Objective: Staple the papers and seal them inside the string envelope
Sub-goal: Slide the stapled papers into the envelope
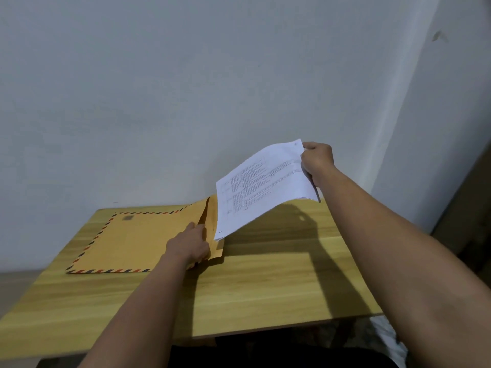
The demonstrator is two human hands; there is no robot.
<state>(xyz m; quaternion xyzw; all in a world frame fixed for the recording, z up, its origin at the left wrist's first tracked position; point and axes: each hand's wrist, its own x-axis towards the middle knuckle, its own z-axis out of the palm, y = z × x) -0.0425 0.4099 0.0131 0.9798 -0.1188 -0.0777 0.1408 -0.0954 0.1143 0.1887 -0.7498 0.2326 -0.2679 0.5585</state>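
1. Wall (186, 88): plain grey-white, fills upper view, meets side wall at R corner. No role in task.
2. Worktop (265, 288): light wood, pushed against wall; carries envelope only. No stapler in view.
3. Envelope (127, 243): manila w/ red/blue striped border, lying flat on L half of worktop, mouth facing R toward papers. Flat placement prob. so body stays put while mouth gets lifted.
4. Papers (265, 181): white printed stack, held in air just R of envelope mouth, tilted down-left so lower edge meets the opening; upper R end raised. Sag in middle. Staple too small to tell.
5. Right hand (317, 163): grip pressed together on far R edge of papers, pinching stack. Hold at trailing end prob. to push the sheets in lengthwise.
6. Left hand (190, 245): on envelope's R end, grip pinching the flap/top layer at mouth, holding it open and pinning envelope vs sliding.
7. Judgement: insertion step, papers at mouth, not yet inside; string closure not visible, sealing not done.
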